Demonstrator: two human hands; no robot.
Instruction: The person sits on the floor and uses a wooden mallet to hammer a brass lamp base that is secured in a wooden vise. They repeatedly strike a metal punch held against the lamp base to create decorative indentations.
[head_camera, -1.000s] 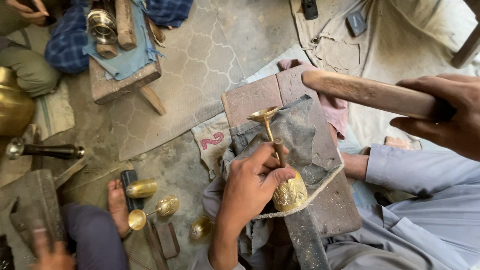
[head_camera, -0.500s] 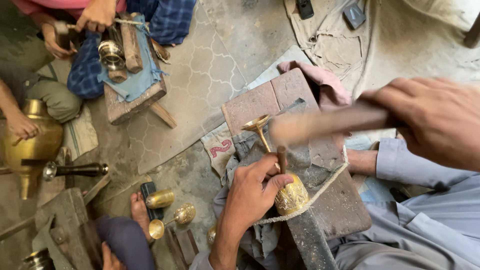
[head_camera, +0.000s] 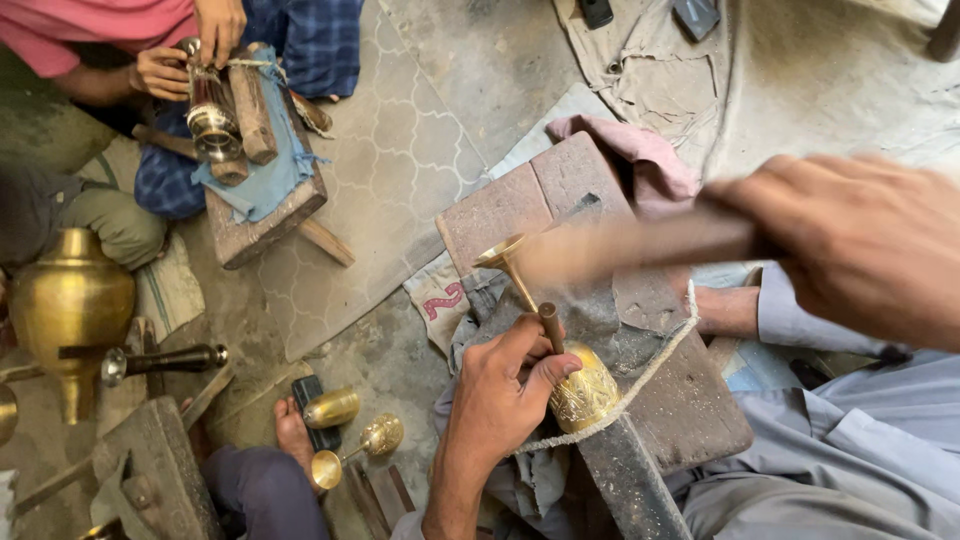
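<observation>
On the wooden block (head_camera: 600, 300), my left hand (head_camera: 500, 400) pins goblet (head_camera: 575, 385) and punch (head_camera: 551, 327); my right hand (head_camera: 860, 240), fisted on the blurred hammer handle (head_camera: 640, 245), hangs up-right of them.

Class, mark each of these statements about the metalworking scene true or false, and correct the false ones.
1. The left hand holds a punch against a brass goblet. True.
2. The right hand is empty. False: it grips a blurred wooden mallet.
3. The goblet lies on a wooden block. True.
4. A cord runs over the goblet. True.
5. The large brass vase stands at the right. False: it is at the left.
</observation>
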